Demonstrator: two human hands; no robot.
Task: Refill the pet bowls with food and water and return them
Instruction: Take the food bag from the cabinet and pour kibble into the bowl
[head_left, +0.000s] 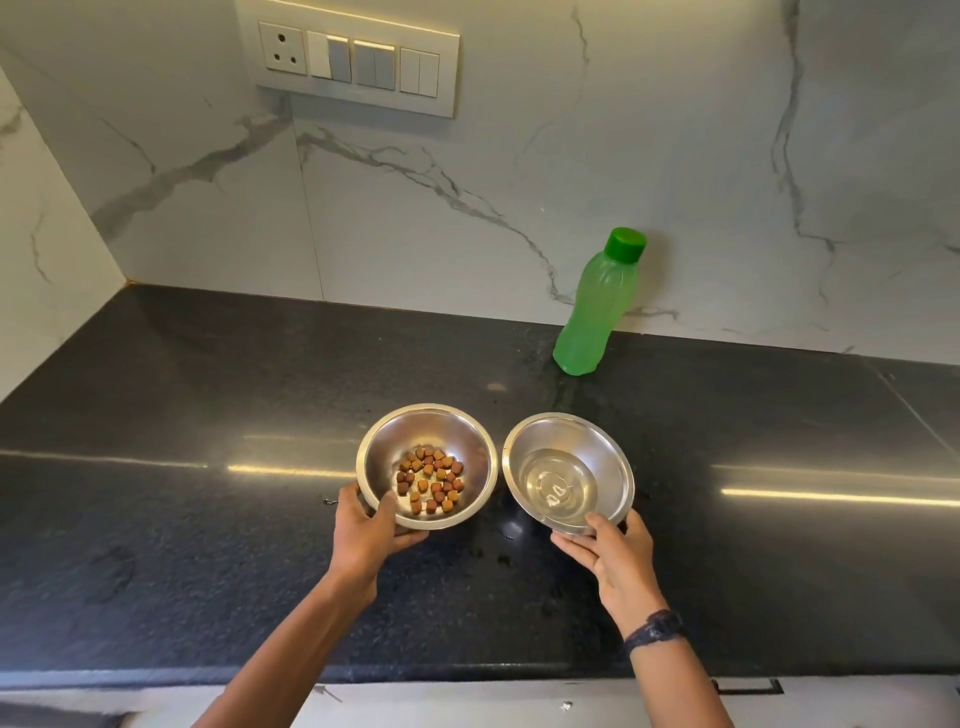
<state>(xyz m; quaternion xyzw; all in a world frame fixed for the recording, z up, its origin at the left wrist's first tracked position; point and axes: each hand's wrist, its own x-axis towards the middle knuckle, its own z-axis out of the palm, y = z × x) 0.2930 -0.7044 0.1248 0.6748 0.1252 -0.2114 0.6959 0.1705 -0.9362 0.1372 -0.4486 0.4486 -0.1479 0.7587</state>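
black countertop — speckled | marble backsplash | switch panel — wall-mounted

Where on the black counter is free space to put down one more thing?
The counter is bare left of the food bowl up to the corner wall, and right of the water bowl and green bottle. Crowded: the middle front, where left hand and right hand grip the bowls.
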